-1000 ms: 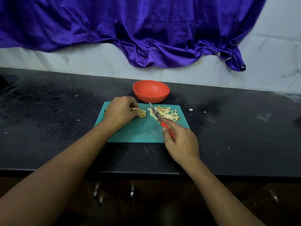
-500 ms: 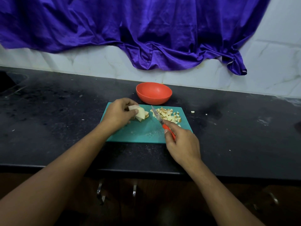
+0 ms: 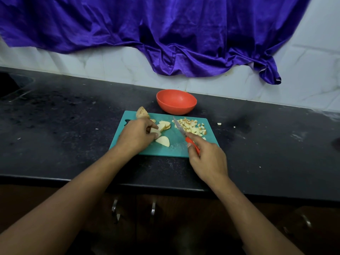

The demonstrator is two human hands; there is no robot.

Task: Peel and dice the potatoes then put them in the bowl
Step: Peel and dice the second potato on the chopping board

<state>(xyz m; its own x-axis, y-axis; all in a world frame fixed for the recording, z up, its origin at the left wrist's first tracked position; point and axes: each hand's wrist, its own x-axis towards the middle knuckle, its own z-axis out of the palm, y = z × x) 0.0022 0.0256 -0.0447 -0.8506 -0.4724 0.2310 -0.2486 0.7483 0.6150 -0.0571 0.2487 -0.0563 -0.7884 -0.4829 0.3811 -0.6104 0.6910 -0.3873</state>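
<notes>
1. One green cutting board (image 3: pixel 176 150) lies on the black surface (image 3: pixel 73 126).
2. One orange bowl (image 3: pixel 176 107) sits on the surface just behind the board.
3. One pile of diced potato (image 3: pixel 193 127) is on the far right part of the board. There are too many little cubes to count.
4. One potato chunk (image 3: pixel 142 112) with skin sits at the board's far left corner.
5. The left hand (image 3: pixel 137 138) has curled fingers that pinch one pale slice (image 3: pixel 156 133) on the board.
6. One more loose slice (image 3: pixel 162 141) lies just beside that hand, on the near side. A small stack of slices (image 3: pixel 164 125) lies on the far side.
7. The right hand (image 3: pixel 207 161) grips the red handle of one knife (image 3: pixel 184 134). The blade points away, with its tip by the diced pile.
8. Two tiny potato bits (image 3: pixel 219 123) lie on the surface right of the board.
9. One purple cloth (image 3: pixel 165 34) hangs on the wall.
</notes>
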